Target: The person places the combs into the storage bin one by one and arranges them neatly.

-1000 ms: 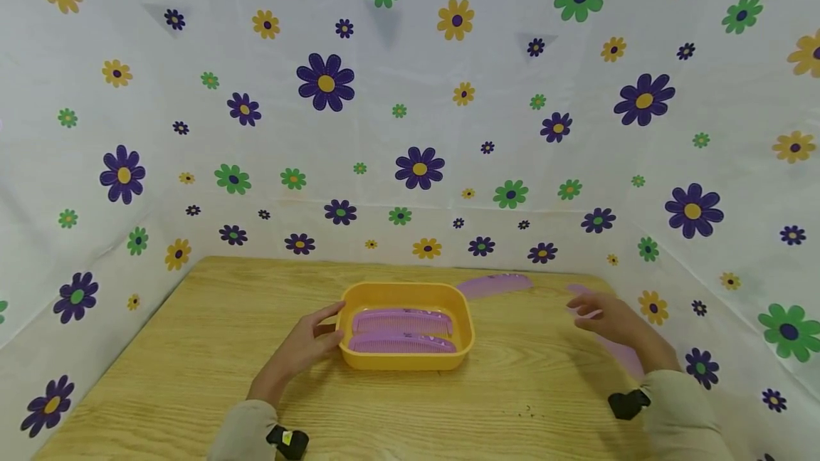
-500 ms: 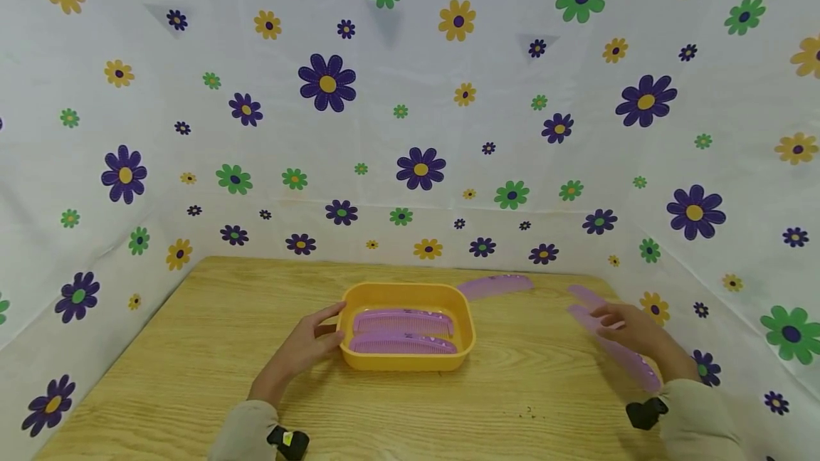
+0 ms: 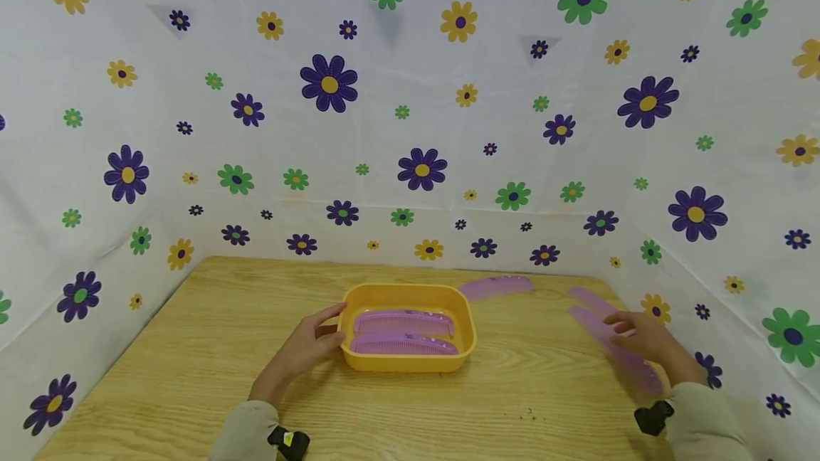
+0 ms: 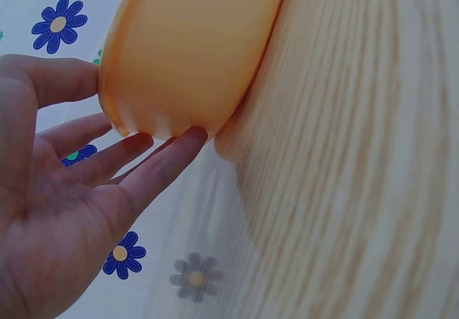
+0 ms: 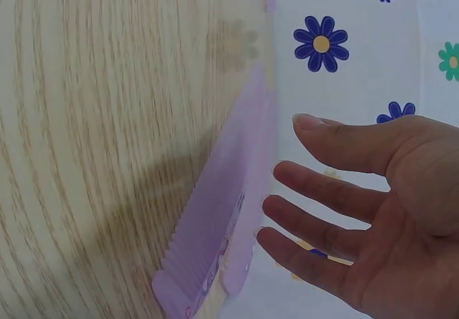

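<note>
A yellow plastic basket stands mid-table, with two purple combs lying inside it, a rear comb and a front comb. My left hand touches the basket's left end; in the left wrist view its thumb and fairly straight fingertips rest against the outer wall. On the right, my right hand hovers beside two more combs, fingers relaxed and holding nothing. The nearer comb lies partly over the other comb; the hand partly hides both in the head view.
Another purple comb lies behind the basket's right corner near the table's back edge. White flower-printed sheeting encloses the wooden table at the back and both sides. Small dark specks mark the front right.
My right hand has moved rightward and toward me along the two right-hand combs, uncovering more of them. My left hand and the basket have stayed in place.
</note>
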